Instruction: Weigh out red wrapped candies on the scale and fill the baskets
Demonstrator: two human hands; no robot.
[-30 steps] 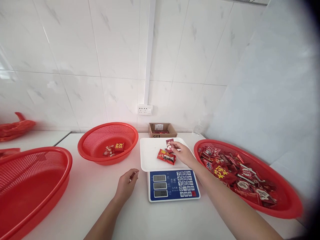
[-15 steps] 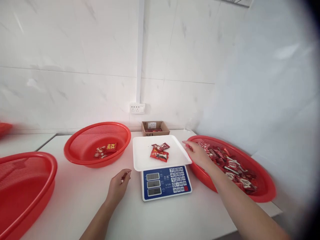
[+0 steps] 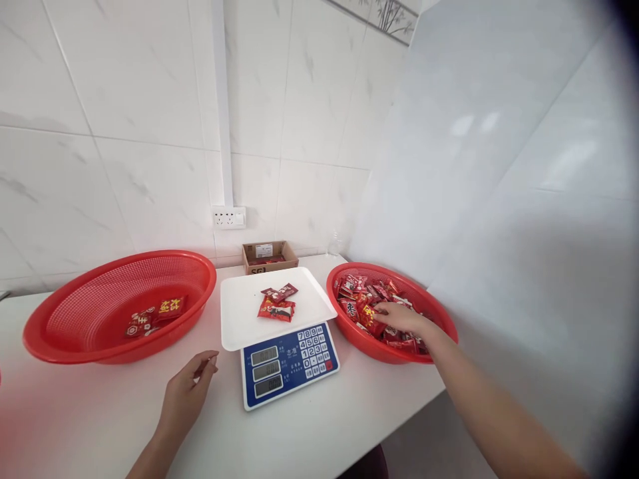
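**Hand dips into basket of red sweets beside desk scale**

A white desk [image 3: 100, 426] runs along a wall of large white marble-look tiles, meeting a second pale wall at the right to form a corner. At far left, a wide red plastic mesh basket [image 3: 74, 313] sits on the desk with a few small red foil packets [image 3: 154, 314] lying in its bottom. In front of it, the left hand [image 3: 187, 392] rests on the desk surface, its fingers loosely curled and holding nothing, near the front left corner of the scale. On the wall behind, a white power socket [image 3: 228, 217] is fixed at the foot of a white vertical cable duct [image 3: 219, 100]. At centre stands a blue-and-white electronic scale [image 3: 289, 362] with three displays and a keypad; its white square weighing tray [image 3: 239, 319] carries a small cluster of red wrapped sweets [image 3: 277, 304]. Behind the scale, against the wall, is a small open brown cardboard box [image 3: 269, 256]. To the right, a round red plastic basket [image 3: 349, 326] full of red wrapped sweets [image 3: 362, 299] sits near the desk's edge. The right hand [image 3: 399, 316] reaches into it, palm down, fingers lying on the heaped sweets; whether they pinch one cannot be told.
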